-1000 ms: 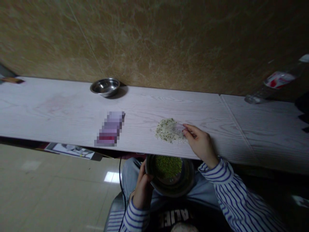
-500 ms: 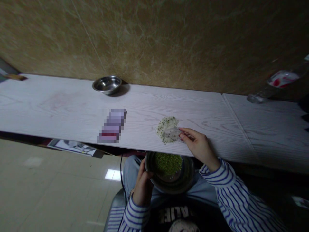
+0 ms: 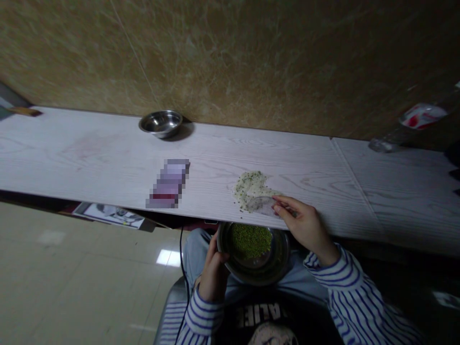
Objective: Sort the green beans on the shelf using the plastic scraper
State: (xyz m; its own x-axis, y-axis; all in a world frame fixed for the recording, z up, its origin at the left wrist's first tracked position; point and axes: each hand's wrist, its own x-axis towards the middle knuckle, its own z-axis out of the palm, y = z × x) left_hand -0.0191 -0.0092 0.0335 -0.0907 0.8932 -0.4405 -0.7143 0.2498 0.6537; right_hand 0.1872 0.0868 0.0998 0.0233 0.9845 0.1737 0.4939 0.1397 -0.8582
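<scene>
My left hand point(image 3: 214, 272) grips the left rim of a metal bowl point(image 3: 247, 278), which rests over my lap just under the table's front edge. Green mung beans point(image 3: 251, 240) lie inside that bowl. Between the thumb and fingers of my right hand point(image 3: 300, 221) is a clear plastic scoop-like piece point(image 3: 263, 205), whose exact kind I cannot make out. It touches the near side of a pile of white grains mixed with green beans point(image 3: 247, 184), spread on the tabletop.
A small steel bowl point(image 3: 161, 125) stands by the wall on the white table point(image 3: 89, 167). A blurred-out phone-like object point(image 3: 168, 184) lies left of the pile. At the right, a clear bottle point(image 3: 417, 119) with a red-and-white label leans. A black cable point(image 3: 182, 273) hangs beside my left leg.
My right hand has drawn the clear plastic piece toward the table's front edge, leaving a gap in the pile's right side. The left hand keeps its hold on the bowl.
</scene>
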